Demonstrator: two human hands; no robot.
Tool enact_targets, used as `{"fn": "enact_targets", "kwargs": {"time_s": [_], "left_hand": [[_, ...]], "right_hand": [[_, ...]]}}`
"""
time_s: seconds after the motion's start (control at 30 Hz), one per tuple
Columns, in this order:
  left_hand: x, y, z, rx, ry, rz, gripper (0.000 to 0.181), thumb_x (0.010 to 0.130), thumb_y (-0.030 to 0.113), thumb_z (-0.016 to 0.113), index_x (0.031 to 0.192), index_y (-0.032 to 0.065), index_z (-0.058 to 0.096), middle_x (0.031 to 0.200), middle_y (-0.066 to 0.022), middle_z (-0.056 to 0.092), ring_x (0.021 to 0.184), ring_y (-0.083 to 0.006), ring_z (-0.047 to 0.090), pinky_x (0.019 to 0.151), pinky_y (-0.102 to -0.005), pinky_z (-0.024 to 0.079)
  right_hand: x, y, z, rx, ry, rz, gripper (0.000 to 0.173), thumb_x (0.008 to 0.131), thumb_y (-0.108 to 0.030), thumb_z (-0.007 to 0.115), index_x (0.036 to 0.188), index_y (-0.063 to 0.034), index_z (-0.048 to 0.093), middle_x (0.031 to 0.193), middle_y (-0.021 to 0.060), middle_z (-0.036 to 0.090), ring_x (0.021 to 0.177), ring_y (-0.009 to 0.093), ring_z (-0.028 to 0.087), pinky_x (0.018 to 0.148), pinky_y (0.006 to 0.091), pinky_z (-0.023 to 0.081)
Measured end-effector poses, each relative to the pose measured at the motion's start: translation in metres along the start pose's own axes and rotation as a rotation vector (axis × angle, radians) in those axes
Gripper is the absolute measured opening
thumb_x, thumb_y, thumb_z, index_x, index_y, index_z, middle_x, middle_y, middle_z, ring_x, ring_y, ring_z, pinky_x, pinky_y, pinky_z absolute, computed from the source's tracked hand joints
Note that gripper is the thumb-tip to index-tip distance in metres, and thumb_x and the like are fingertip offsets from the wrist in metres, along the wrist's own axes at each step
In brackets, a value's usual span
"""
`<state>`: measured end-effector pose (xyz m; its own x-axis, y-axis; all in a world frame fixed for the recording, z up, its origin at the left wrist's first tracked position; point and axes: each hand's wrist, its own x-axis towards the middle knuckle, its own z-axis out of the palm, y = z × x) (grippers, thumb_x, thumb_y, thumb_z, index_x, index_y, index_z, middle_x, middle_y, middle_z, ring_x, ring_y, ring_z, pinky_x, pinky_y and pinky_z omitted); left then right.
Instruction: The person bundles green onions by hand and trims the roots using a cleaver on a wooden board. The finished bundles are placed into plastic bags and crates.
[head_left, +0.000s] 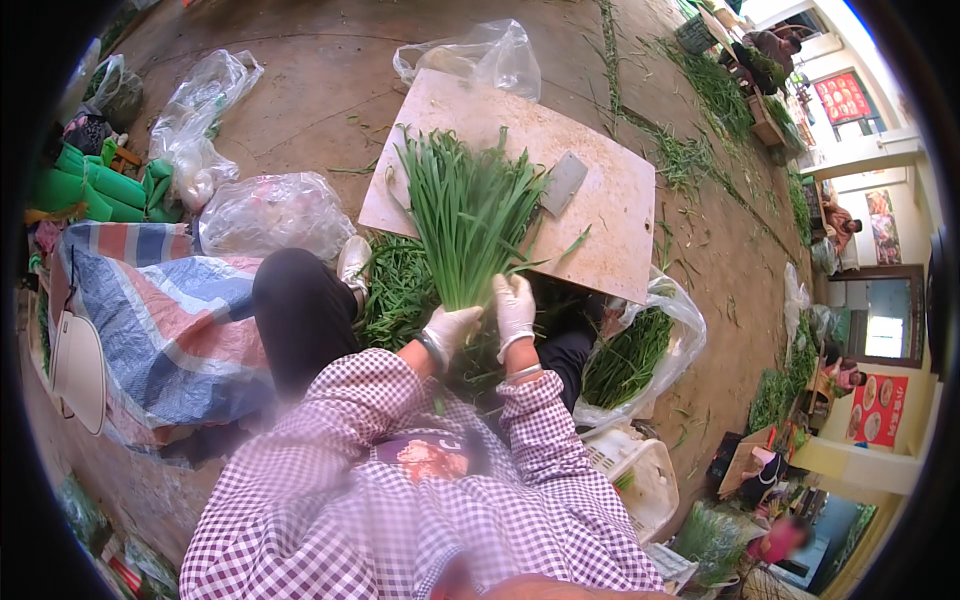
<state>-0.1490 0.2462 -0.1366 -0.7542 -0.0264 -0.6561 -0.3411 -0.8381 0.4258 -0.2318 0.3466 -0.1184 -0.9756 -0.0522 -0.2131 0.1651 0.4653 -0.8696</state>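
My left hand (451, 334), in a thin white glove, is closed around the lower end of a thick bunch of long flat green leaves (466, 217), likely garlic chives. The bunch fans out away from me over a pale, stained board (607, 195). Close beside its right edge is my gloved right hand (515, 309), fingers bent; whether they pinch a blade cannot be made out. A cleaver blade (564, 184) lies on the board right of the leaf tips, its handle hidden by them. Loose greens (397, 289) are heaped below the board, between my legs.
A clear plastic bag of greens (630, 352) and a white plastic crate (637, 480) stand at my right. Leftward lie a striped woven sheet (172, 322) and a clear bag (274, 214). Beyond the board is another clear bag (487, 56). Several people sit among greens far right.
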Motion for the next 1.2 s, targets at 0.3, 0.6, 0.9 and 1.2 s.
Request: {"fn": "enact_targets", "kwargs": {"time_s": [0.3,0.6,0.9,1.2], "left_hand": [[-0.014,0.013,-0.001,0.044,-0.038,-0.019,0.02,0.081,0.01,0.067,0.101,0.0062,0.063,0.086,-0.0014,0.065,0.061,-0.0101,0.056,0.055,-0.0235,0.048],[-0.107,0.058,-0.009,0.135,-0.046,-0.107,0.019,0.085,0.009,0.064,0.104,0.0041,0.06,0.089,-0.0047,0.067,0.058,-0.009,0.058,0.05,-0.0211,0.048],[-0.226,0.087,-0.049,0.262,-0.053,-0.137,0.04,0.074,0.008,0.071,0.11,-0.0006,0.056,0.093,-0.0102,0.062,0.058,-0.0121,0.056,0.051,-0.0226,0.048],[-0.272,0.1,-0.044,0.354,-0.087,-0.09,0.04,0.068,0.004,0.07,0.105,-0.0023,0.057,0.084,-0.007,0.059,0.063,-0.013,0.053,0.056,-0.0235,0.042]], "right_hand": [[0.036,-0.056,-0.016,-0.261,0.057,-0.399,0.027,0.08,-0.013,0.068,0.106,-0.0073,0.064,0.101,0.0111,0.06,0.091,0.026,0.061,0.079,0.0344,0.049],[0.018,-0.062,-0.032,0.365,-0.489,0.177,0.013,0.088,-0.016,0.063,0.094,-0.0048,0.066,0.072,0.0021,0.062,0.059,0.012,0.056,0.054,0.023,0.044],[-0.005,-0.013,-0.127,0.442,-0.147,0.126,0.017,0.092,-0.018,0.059,0.099,-0.0053,0.068,0.067,-0.0051,0.058,0.051,-0.001,0.044,0.043,0.0143,0.031],[-0.017,-0.016,-0.156,-0.047,-0.205,-0.15,0.017,0.081,-0.011,0.07,0.097,-0.0048,0.071,0.087,0.0052,0.07,0.074,0.011,0.063,0.071,0.0242,0.05]]}}
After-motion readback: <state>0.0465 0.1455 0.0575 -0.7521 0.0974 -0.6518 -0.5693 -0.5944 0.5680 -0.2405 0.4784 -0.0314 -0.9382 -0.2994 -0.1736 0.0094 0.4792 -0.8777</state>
